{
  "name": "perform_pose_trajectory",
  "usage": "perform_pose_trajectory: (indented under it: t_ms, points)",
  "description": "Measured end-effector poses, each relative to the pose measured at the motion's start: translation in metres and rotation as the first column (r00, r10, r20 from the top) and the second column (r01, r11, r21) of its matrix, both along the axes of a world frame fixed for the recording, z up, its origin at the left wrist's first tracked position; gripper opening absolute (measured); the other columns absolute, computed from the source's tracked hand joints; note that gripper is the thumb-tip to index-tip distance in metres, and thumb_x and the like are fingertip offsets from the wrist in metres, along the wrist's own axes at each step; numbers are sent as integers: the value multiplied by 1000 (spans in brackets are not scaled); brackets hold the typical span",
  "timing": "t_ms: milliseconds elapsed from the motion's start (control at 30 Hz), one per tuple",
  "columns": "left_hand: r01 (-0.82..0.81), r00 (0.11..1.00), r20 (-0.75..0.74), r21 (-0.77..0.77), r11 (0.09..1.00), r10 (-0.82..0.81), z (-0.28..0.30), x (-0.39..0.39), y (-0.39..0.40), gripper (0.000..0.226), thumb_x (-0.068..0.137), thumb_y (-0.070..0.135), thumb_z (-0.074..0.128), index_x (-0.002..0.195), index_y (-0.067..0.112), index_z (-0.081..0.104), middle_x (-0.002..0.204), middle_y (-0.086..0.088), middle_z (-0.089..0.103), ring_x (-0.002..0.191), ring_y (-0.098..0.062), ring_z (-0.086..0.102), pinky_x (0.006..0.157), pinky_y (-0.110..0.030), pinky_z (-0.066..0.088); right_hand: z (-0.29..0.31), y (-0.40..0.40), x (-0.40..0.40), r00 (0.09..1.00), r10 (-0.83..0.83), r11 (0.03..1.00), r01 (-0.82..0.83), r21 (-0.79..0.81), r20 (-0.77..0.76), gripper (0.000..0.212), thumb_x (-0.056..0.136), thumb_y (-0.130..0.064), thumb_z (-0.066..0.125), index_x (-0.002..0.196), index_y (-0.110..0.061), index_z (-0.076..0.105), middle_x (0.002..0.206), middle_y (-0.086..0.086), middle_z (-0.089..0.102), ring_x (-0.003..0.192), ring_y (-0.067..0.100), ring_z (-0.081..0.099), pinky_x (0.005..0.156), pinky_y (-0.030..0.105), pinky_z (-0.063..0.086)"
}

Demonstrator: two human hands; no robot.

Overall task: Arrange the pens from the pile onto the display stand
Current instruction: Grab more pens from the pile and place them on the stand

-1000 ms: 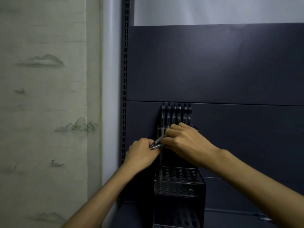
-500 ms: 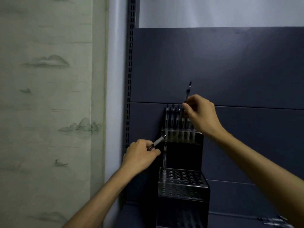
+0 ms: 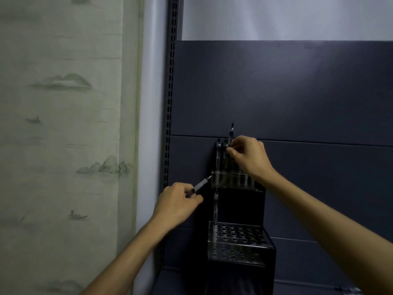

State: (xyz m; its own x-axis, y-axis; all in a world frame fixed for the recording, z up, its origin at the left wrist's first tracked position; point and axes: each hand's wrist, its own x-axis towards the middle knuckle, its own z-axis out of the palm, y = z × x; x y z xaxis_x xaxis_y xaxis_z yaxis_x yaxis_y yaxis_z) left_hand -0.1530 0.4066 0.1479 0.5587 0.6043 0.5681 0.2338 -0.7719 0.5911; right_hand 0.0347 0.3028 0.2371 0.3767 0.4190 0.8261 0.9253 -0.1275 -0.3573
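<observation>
A tiered clear display stand (image 3: 238,243) with rows of round holes stands against the dark back panel. Its top tier (image 3: 231,180) holds several dark pens upright. My right hand (image 3: 247,158) pinches one pen (image 3: 231,133) upright above that top row, its upper end sticking up past my fingers. My left hand (image 3: 176,203) grips another pen (image 3: 201,184) at a slant, its tip touching the top tier's left corner. A single pen (image 3: 215,209) stands in the lower tier's back left hole.
A slotted metal upright (image 3: 170,103) runs along the dark shelving panel (image 3: 297,92) on the left. A pale patterned curtain (image 3: 59,124) hangs further left. A few loose pens (image 3: 348,291) lie on the shelf at the bottom right.
My right hand took a pen from my left hand, lifted it to the top tier, then shifted it slightly left over the row. My left hand stayed put with its pen.
</observation>
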Motion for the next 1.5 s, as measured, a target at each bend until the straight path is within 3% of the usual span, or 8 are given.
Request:
perform_pose_trajectory:
  t_ms: [300,567,833,933,1033,1133,1233,1500]
  points:
    - [30,1000,-6,-25,999,-31,-1,5,-3,38,83,34,70,55,21,49,59,6,57,66,-16,61,65,-34,50,-11,6,-5,999,-32,995,31,-90,-14,16,90,-21,74,100,-9,73,88,2,74,87,12,69,83,30,57]
    - [36,999,-21,-22,999,-37,-9,10,-3,39,84,33,70,54,22,47,57,8,54,58,-10,53,57,-27,41,-25,4,-8,995,-71,990,61,-124,-72,11,91,-24,71,95,-13,73,80,-5,68,86,13,67,84,31,54]
    - [24,998,-65,7,1000,-23,-6,15,-6,37,84,34,70,55,22,49,56,8,53,59,-11,54,54,-26,38,-28,1,-4,996,-77,986,69,-153,-49,17,95,-25,68,98,-12,77,82,-4,69,74,3,57,56,5,33]
    - [24,997,-69,11,1000,-23,-3,16,-10,39,84,32,70,54,22,48,56,7,52,59,-12,54,54,-26,39,-26,-7,-6,998,-57,994,55,-93,-19,16,93,-25,69,100,-13,78,89,-3,75,81,6,65,66,13,48]
    - [24,997,-68,21,999,-23,2,16,-14,38,84,30,71,55,20,48,59,4,56,65,-15,61,55,-26,41,-21,-20,-17,980,-41,998,30,57,196,15,91,-24,67,101,-19,77,91,-7,76,82,8,66,77,28,56]
    - [27,997,-69,45,999,-24,7,19,-19,34,82,32,71,57,21,51,62,3,60,70,-19,63,53,-27,39,-15,-31,-38,904,186,976,-125,-178,385,14,88,-30,67,95,-23,78,90,-9,75,82,7,66,76,27,52]
    - [7,995,-100,105,994,3,14,22,-25,26,80,33,65,58,27,52,67,3,62,73,-24,63,54,-29,39,-19,-35,-53,840,350,874,-134,-467,414,16,89,-36,70,99,-26,78,93,-10,72,85,4,65,75,18,49]
    - [-12,990,-140,168,986,36,13,23,-32,19,74,38,70,62,31,57,61,9,59,73,-14,61,58,-29,42,-25,-44,-41,855,397,811,-157,-564,334,13,88,-19,75,100,-22,78,92,-14,65,84,0,59,78,16,49]
